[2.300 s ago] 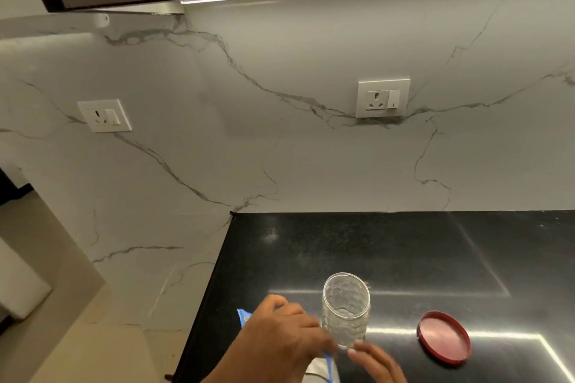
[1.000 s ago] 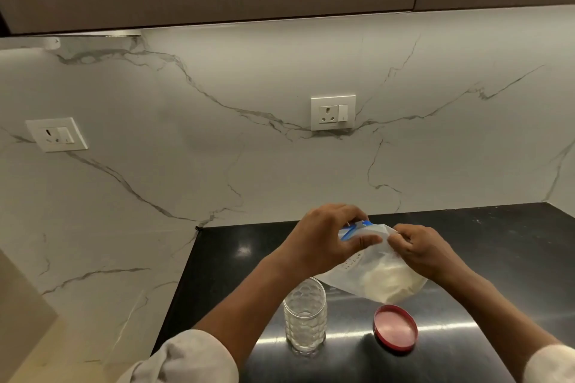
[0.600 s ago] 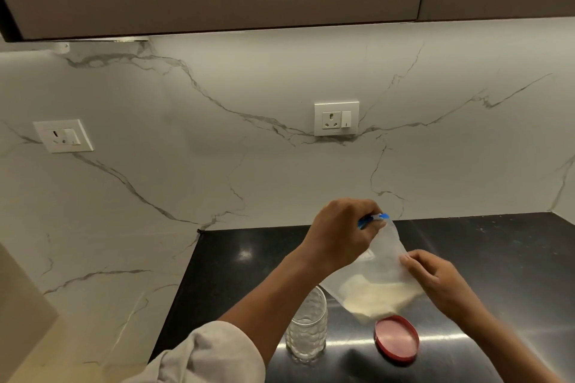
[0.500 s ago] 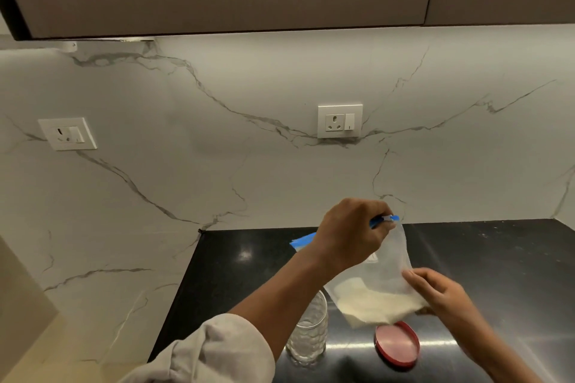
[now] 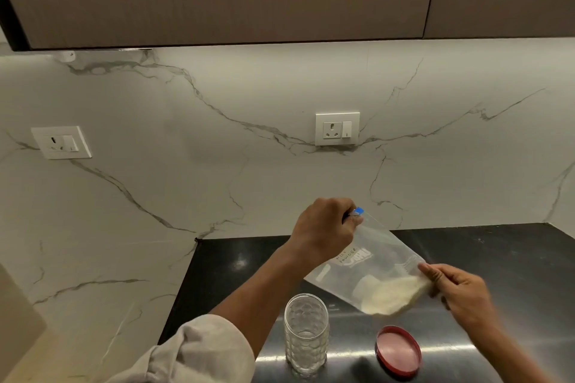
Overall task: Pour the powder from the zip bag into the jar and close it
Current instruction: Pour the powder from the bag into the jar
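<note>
Left hand [image 5: 323, 227] pinches the blue zip end of one zip bag [image 5: 370, 270], held in the air; right hand [image 5: 455, 289] pinches the lower corner where the powder [image 5: 392, 292] has settled. Bag's long axis slopes from upper left down to right. One jar [image 5: 306, 334], open and upright, stands on the counter [image 5: 513, 258] below and nearer, closest to the left hand. One red lid [image 5: 399, 351] lies just right of it.

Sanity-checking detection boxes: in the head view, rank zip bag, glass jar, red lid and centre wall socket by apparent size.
1. zip bag, held up by the left hand and right hand
2. glass jar
3. red lid and wall socket: they look about alike, and the socket sits farther from the camera, so no ranking.
</note>
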A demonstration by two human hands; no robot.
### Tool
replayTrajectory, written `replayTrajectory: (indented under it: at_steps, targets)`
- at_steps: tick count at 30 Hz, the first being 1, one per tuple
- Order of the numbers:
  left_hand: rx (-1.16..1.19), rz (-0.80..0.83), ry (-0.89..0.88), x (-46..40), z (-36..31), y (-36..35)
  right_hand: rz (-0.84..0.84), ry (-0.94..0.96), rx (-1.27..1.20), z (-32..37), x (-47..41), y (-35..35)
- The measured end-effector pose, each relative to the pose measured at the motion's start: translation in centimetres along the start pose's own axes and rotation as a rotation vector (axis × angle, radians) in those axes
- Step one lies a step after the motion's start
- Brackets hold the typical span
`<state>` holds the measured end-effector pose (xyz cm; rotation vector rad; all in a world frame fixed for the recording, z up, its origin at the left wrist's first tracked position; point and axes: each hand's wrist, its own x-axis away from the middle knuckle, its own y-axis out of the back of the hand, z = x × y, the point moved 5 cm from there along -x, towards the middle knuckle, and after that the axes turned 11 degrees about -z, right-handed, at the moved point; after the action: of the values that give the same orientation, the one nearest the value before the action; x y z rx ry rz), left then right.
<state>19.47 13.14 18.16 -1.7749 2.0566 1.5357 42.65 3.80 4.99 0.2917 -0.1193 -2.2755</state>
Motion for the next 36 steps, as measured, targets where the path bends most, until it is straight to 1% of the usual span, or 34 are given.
replayTrajectory:
  at_steps: [2,4,7,11,13,15,17,23,27,31,36]
  targets:
    - [0.019,-0.002,0.02,0.1,0.6,0.3,0.009,0.072,0.064,1.5,-0.6,0.5]
    - [0.041,-0.007,0.031,0.2,0.9,0.4,0.052,0.105,0.068,2.7,-0.9,0.6]
    - [0.098,-0.023,0.058,0.7,1.5,0.5,0.104,0.103,0.008,3.8,-1.6,0.4]
    - [0.167,-0.026,0.104,1.2,2.4,0.7,0.175,0.099,0.086,3.6,-1.7,0.1]
    - [0.201,-0.01,0.121,1.4,2.5,0.9,0.145,0.142,0.113,3.5,-1.7,0.1]
    - [0.209,-0.012,0.131,1.5,2.5,1.0,0.065,0.204,0.133,3.7,-1.8,0.4]
    - [0.218,-0.009,0.143,1.9,2.5,1.2,0.036,0.208,0.114,4.0,-1.8,0.4]
    - [0.336,0.029,0.217,3.2,3.7,1.4,0.072,0.162,0.023,5.6,-1.6,-0.1]
    - [0.4,0.049,0.254,4.0,4.5,1.5,0.052,0.199,0.047,6.4,-1.6,-0.6]
    - [0.394,0.024,0.277,4.4,5.2,1.9,0.035,0.24,0.069,6.8,-1.3,-1.2]
    - [0.372,-0.028,0.326,5.0,5.8,2.4,0.084,0.308,0.136,7.6,-0.8,-2.0]
